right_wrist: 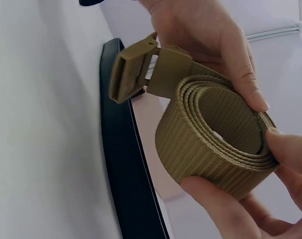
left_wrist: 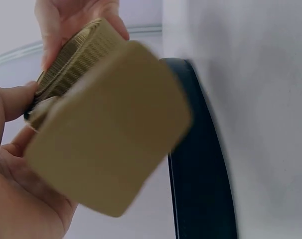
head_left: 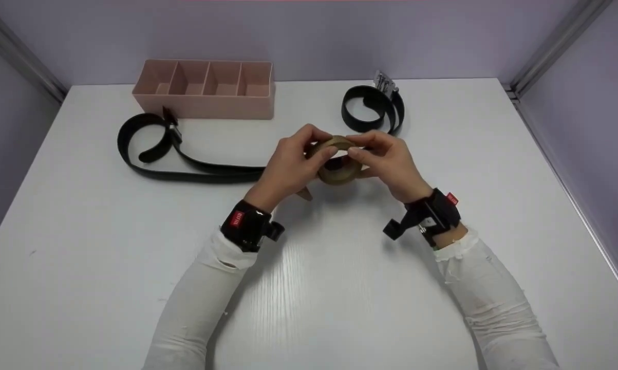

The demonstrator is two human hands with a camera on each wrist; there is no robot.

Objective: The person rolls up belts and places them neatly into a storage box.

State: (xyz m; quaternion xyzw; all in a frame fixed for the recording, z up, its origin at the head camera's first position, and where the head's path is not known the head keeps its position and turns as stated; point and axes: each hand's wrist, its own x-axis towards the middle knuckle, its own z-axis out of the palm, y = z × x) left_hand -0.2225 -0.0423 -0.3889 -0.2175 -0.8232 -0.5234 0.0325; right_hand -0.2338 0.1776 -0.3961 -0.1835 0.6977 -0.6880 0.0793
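Left hand [head_left: 291,167] and right hand [head_left: 386,160], one each, are meeting above the middle of the white table [head_left: 82,246], fingers curling round one khaki woven-webbing belt rolled into a coil [head_left: 338,167] and gripping it between them, wrists raised. Also lying on the table: two black belts, one long and unrolled [head_left: 185,165], one loosely coiled [head_left: 373,109]; one pink four-compartment plastic organiser box [head_left: 206,88] is standing at the far edge.

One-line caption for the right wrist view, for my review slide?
Both hands grip a rolled tan webbing belt, its buckle sticking out, above a black belt on the white table.
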